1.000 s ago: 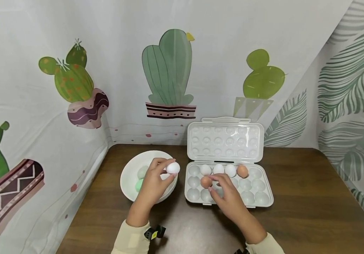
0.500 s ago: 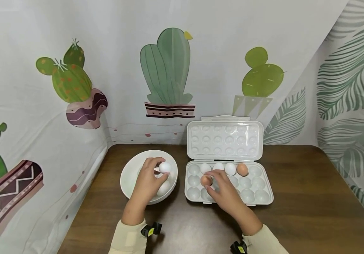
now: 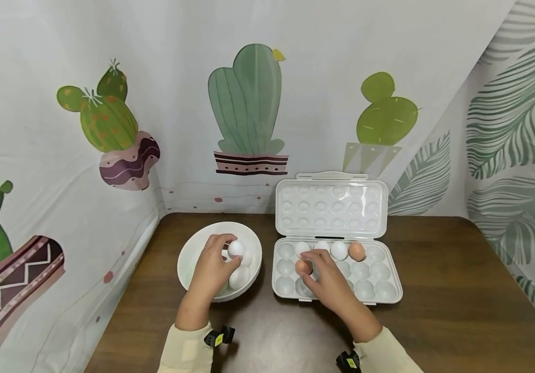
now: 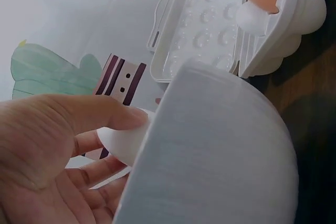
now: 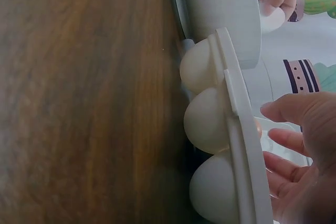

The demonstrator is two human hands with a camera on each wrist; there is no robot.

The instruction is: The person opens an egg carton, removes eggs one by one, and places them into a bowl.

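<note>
My left hand [image 3: 213,267] pinches a white egg [image 3: 236,249] between thumb and fingers over the white bowl [image 3: 188,243]. In the left wrist view the bowl's wall hides part of that egg [image 4: 122,142]. More white eggs [image 3: 238,278] lie in the bowl, partly behind the hand. A brown egg [image 3: 303,267] sits in the middle row of the clear-white egg box [image 3: 391,296]. My right hand [image 3: 330,277] is at this egg, thumb and index finger spread on either side of it; whether they touch it I cannot tell.
The egg box's lid [image 3: 332,207] stands open against the patterned cloth [image 3: 244,103]. Its back row holds several white eggs [image 3: 339,250] and a brown egg [image 3: 356,252]. The wooden table [image 3: 445,290] extends to the right.
My left hand has moved left over the bowl with the white egg. My right thumb and index finger have spread wider around the brown egg, which has stayed in place.
</note>
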